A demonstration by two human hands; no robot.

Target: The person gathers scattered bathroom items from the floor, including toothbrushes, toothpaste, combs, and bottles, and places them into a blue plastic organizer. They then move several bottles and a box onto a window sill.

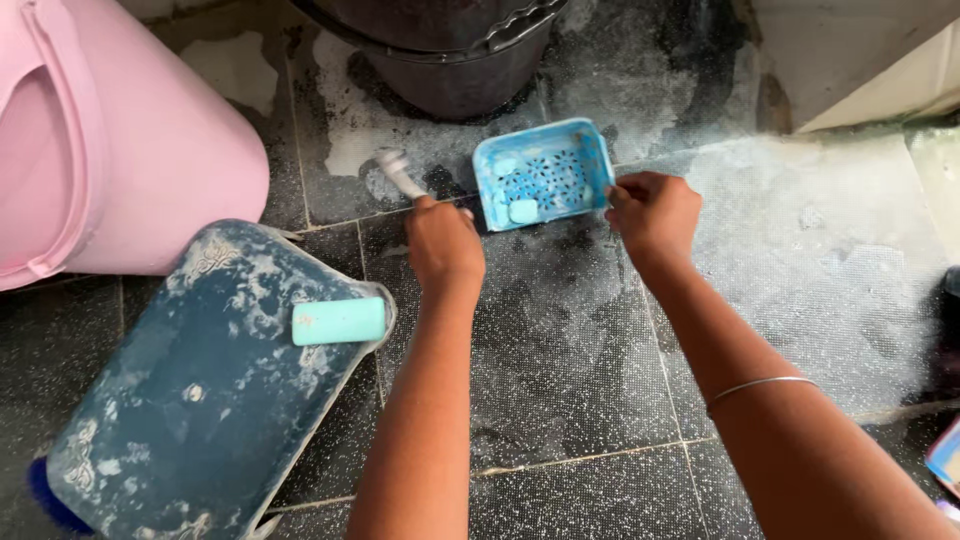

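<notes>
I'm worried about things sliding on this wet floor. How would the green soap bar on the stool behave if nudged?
The soap bar would probably slide rather than roll, since it is a flat block. It lies near the stool's edge, so a push might drop it onto the floor. It likely feels slippery if wet, though I cannot tell.

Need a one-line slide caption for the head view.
Left hand holds a brush beside a blue perforated tray gripped by the right hand.
</notes>
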